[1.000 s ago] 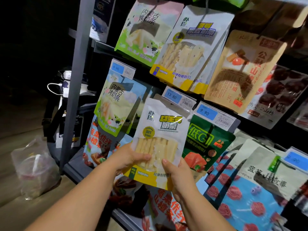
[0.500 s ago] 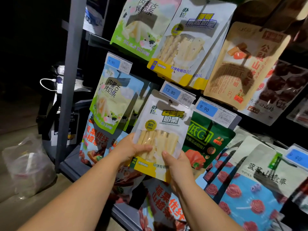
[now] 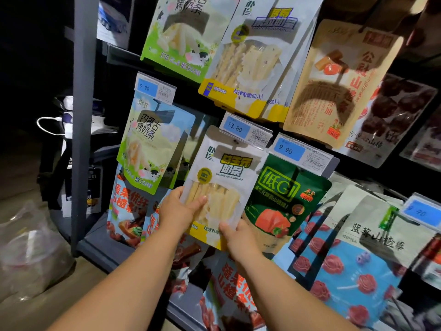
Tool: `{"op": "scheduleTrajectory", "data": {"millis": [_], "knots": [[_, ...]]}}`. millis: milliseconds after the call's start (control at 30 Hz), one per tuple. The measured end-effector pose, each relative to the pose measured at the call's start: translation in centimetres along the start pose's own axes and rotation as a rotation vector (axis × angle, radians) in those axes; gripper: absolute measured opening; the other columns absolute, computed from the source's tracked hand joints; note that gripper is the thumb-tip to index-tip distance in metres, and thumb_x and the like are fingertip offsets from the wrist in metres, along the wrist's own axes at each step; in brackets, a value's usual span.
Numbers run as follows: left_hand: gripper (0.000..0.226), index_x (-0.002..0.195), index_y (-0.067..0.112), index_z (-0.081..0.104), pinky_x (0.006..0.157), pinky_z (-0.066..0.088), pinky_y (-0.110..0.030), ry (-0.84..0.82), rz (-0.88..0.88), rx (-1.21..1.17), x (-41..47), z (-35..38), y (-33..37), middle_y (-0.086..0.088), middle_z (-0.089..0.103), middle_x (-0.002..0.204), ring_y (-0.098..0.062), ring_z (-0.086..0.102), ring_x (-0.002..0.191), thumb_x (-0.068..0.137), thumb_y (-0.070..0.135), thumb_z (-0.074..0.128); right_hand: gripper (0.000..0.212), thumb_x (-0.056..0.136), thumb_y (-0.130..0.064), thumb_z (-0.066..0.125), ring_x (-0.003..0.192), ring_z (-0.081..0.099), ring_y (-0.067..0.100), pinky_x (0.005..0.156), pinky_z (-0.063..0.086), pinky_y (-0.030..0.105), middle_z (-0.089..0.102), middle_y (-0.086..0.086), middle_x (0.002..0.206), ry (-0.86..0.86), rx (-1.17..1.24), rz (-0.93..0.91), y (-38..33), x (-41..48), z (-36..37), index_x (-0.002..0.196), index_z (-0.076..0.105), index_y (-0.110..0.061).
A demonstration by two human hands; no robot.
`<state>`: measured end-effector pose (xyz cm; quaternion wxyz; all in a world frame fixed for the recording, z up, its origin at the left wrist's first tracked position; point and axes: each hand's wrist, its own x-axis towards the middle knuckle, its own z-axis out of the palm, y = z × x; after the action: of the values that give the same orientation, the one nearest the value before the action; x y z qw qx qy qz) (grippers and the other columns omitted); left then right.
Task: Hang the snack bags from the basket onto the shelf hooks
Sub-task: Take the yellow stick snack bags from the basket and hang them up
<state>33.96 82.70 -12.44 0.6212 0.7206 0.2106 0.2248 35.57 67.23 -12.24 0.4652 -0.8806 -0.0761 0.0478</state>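
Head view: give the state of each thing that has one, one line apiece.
white milk-stick bag, held up in both hands, top at the 13.80 price tag; hooked or not, cannot tell.
left hand, grips the bag's left edge.
right hand, grips its bottom right corner.
green GI bag, hanging, untouched.
clear plastic bag, slumped on the floor.

The single head camera looks forward and slightly down, close to the shelf.
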Motion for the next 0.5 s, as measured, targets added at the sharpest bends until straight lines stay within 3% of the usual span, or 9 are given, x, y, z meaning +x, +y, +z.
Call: {"op": "scheduleTrajectory", "data": {"millis": [100,167,267,367,433,500], "knots": [[0.071,0.144,0.018,0.045,0.106,0.033,-0.037,0.04,-0.016,0.102,-0.7,0.4,0.3,-0.011,0.042,0.146,-0.03,0.039,0.133,0.084,0.043,0.073,0.013,0.099,-0.029,0.057,0.092,0.062,0.02,0.08,0.049,0.033,0.065,-0.002,0.092,0.043,-0.028,0.006,0.1,-0.7,-0.7,0.094,0.062,-0.018],[0.077,0.148,0.017,0.038,0.11,0.029,-0.039,0.057,-0.017,0.104,-1.2,1.0,0.4,-0.011,0.036,0.151,-0.031,0.032,0.138,0.084,0.041,0.073,0.026,0.098,-0.028,0.058,0.072,0.051,0.017,0.067,0.039,0.031,0.055,0.0,0.074,0.057,-0.028,0.029,0.1,-1.5,-1.5,0.077,0.055,-0.014],[0.078,0.147,0.013,0.034,0.108,0.033,-0.042,0.064,-0.024,0.072,-2.6,2.6,0.9,-0.013,0.034,0.15,-0.033,0.035,0.135,0.084,0.035,0.074,0.018,0.097,-0.029,0.06,0.075,0.053,0.018,0.071,0.044,0.032,0.059,0.003,0.085,0.029,-0.002,0.027,0.6,-3.1,-3.0,0.096,0.063,-0.011],[0.071,0.138,0.008,0.038,0.104,0.037,-0.042,0.097,-0.024,0.012,-5.3,5.1,2.1,-0.016,0.036,0.144,-0.034,0.041,0.127,0.082,0.027,0.076,0.023,0.095,-0.028,0.062,0.092,0.062,0.023,0.08,0.046,0.027,0.065,0.004,0.095,0.089,0.0,0.042,1.7,-5.0,-5.5,0.112,0.067,-0.013],[0.065,0.13,0.003,0.042,0.101,0.04,-0.043,0.071,0.008,-0.057,-7.3,7.6,2.6,-0.018,0.049,0.129,-0.036,0.049,0.119,0.08,0.021,0.078,0.016,0.093,-0.029,0.065,0.099,0.065,0.02,0.091,0.051,0.033,0.067,-0.003,0.094,0.168,0.009,0.022,2.7,-6.4,-7.9,0.104,0.07,-0.019],[0.056,0.122,0.003,0.045,0.096,0.044,-0.044,-0.042,0.019,-0.088,-9.8,10.7,3.5,-0.015,0.056,0.108,-0.037,0.057,0.108,0.08,0.018,0.079,0.008,0.088,-0.034,0.065,0.095,0.068,0.018,0.089,0.054,0.039,0.07,-0.005,0.09,0.239,-0.003,0.033,3.9,-8.1,-11.0,0.085,0.069,-0.027]]}}
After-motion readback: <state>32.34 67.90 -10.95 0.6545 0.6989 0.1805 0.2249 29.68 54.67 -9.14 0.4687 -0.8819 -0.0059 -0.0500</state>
